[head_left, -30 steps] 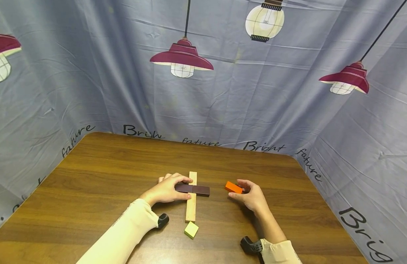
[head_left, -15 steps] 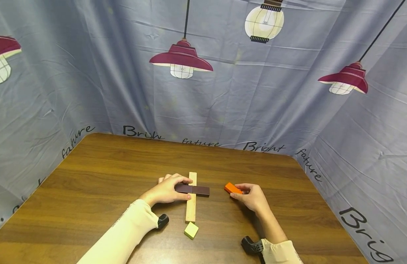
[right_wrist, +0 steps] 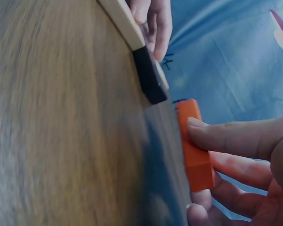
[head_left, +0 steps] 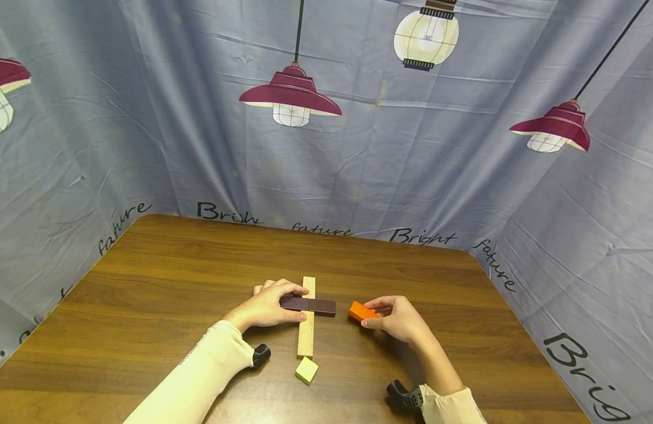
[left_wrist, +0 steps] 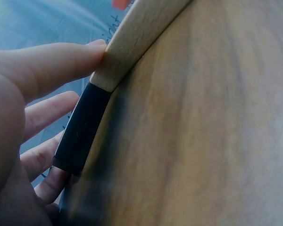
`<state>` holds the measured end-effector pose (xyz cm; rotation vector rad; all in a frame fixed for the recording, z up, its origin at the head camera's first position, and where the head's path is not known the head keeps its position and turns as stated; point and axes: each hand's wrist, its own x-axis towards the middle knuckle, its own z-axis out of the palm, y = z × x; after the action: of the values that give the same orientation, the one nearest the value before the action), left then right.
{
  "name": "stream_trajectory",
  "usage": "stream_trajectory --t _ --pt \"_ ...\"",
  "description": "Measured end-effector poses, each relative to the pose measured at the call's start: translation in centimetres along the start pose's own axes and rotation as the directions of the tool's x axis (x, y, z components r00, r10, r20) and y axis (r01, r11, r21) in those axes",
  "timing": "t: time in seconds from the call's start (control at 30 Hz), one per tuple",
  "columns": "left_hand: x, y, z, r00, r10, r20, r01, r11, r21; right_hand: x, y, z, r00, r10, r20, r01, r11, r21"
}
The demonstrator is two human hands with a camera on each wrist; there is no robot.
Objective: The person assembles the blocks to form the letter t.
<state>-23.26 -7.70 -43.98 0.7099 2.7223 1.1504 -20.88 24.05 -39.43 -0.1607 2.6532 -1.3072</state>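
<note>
Two dark brown blocks [head_left: 322, 307] lie end to end on the table, forming a cross with pale wooden blocks [head_left: 306, 335] on their far and near sides. My left hand [head_left: 268, 305] rests over the left dark block, its thumb touching the near pale block and its index finger the far one. The left wrist view shows its fingers loosely spread. My right hand [head_left: 403, 318] pinches an orange block [head_left: 361, 310] to the right of the cross. In the right wrist view the thumb presses one side of that orange block [right_wrist: 195, 150], apart from the dark block's end.
A yellow-green block [head_left: 307, 371] lies at the near end of the pale row. The brown wooden table [head_left: 209, 259] is bordered behind by a grey-blue curtain [head_left: 326, 165] printed with lamps. Black wrist devices [head_left: 261, 355] sit under both forearms.
My right hand has closed its fingers on the orange block and brought it a little left, closer to the cross. The left hand stays in place.
</note>
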Motion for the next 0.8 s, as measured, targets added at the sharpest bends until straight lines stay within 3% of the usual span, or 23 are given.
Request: stream_trajectory --t 0.27,0.5,0.8 --pt "0.0 0.0 -0.1 1.000 0.001 0.004 -0.001 1.000 -0.006 -0.7 -1.6 0.2 0.979 -0.085 0.188 0.095 0.994 -0.046" --pt "-0.1 0.1 -0.2 1.000 -0.002 0.005 0.002 1.000 -0.015 -0.9 -2.2 1.3 0.924 -0.166 0.344 0.181 0.983 -0.012" --pt "-0.1 0.2 -0.3 1.000 -0.006 -0.001 0.006 1.000 -0.021 -1.1 -2.4 2.9 0.858 -0.225 0.462 0.247 0.969 0.014"
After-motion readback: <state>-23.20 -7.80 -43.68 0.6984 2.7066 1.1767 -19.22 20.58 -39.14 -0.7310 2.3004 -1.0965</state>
